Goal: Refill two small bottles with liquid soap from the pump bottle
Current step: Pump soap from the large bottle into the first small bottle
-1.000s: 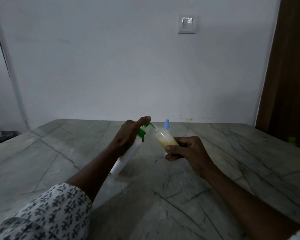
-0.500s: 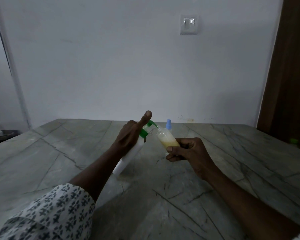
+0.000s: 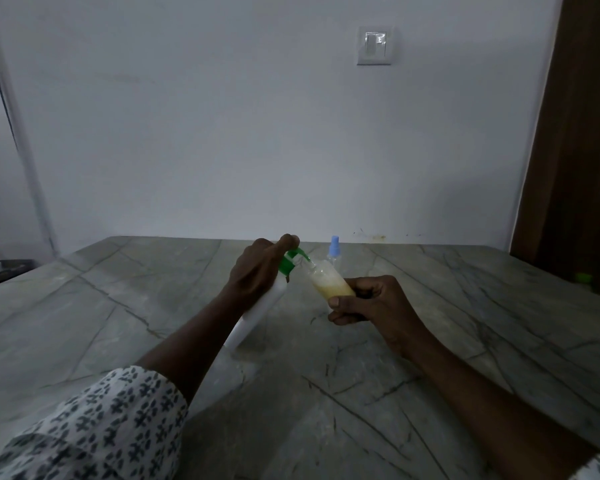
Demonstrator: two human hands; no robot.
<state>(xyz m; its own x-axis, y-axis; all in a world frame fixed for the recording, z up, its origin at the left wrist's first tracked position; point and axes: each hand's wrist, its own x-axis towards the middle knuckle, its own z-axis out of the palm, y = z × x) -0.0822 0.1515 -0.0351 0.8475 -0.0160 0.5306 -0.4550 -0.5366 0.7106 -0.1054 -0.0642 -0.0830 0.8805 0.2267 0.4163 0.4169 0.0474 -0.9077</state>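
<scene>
**Pump spout set at the mouth of the hand-held small bottle**

The left hand (image 3: 257,275) is wrapped around the upper body of the pump bottle (image 3: 257,317). Its fingers are closed on the white body, and the forefinger (image 3: 286,241) lies on top of the green pump head (image 3: 293,259). The bottle leans to the right; its base rests on the table (image 3: 118,306) near the centre, and its green spout points down and to the right.

The right hand (image 3: 371,301) grips the small bottle (image 3: 329,282). The thumb (image 3: 343,301) presses the near side, and the remaining fingers are curled around the lower half. This bottle is clear, is held above the table surface, and tilts to the left so that its open neck meets the spout tip. Pale yellow liquid fills the lower part; a lighter, foamy layer sits nearer the neck.

A second small bottle (image 3: 334,258) stands upright on the table just behind the held one, toward the far edge. It is clear and carries a light blue spray top (image 3: 334,244).

The left forearm leads back to a white sleeve (image 3: 97,427) with a dark printed pattern at the near left corner of the table. The right forearm is bare.

The table is grey stone with dark veining. Its far edge meets a white wall (image 3: 222,133) that carries a switch plate (image 3: 374,46). A brown door (image 3: 582,133) stands beyond the right edge.
</scene>
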